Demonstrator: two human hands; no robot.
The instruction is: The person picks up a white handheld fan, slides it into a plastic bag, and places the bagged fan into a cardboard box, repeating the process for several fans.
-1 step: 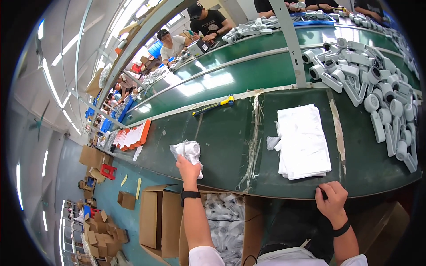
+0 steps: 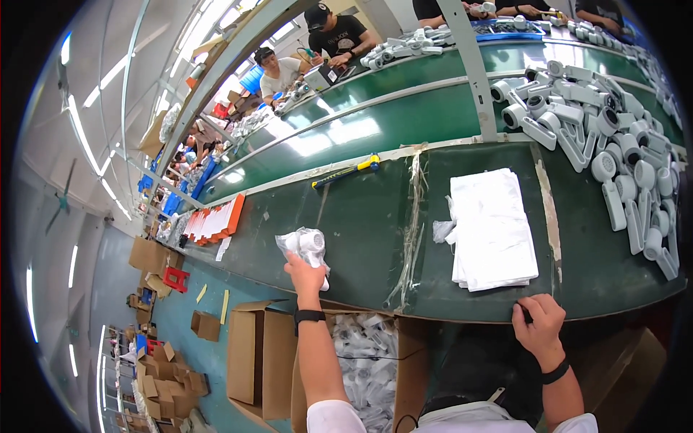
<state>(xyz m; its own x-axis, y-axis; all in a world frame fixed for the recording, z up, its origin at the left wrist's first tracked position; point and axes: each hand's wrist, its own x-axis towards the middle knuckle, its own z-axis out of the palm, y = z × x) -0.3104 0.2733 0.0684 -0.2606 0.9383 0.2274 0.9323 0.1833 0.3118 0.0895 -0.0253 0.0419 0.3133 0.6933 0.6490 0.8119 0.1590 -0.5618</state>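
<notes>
My left hand (image 2: 306, 275) is closed around the lower part of a white handheld device in a clear plastic bag (image 2: 310, 245). Its round, grilled head points away from me, and the device rests on or just over the dark green table (image 2: 361, 224). At the table's front edge rests my right hand (image 2: 540, 322), fingers curled in and nothing visible in them. Just beyond it lies a stack of white bags (image 2: 494, 231), with a crumpled bit of clear plastic (image 2: 442, 231) at its left side.
Unbagged white devices (image 2: 613, 137) are heaped at the right. A yellow-and-black tool (image 2: 346, 173) lies by the far rail, orange-edged boxes (image 2: 216, 220) at the left. Below the table, an open carton (image 2: 411, 361) holds bagged devices. Several people work across the green conveyor (image 2: 346, 123).
</notes>
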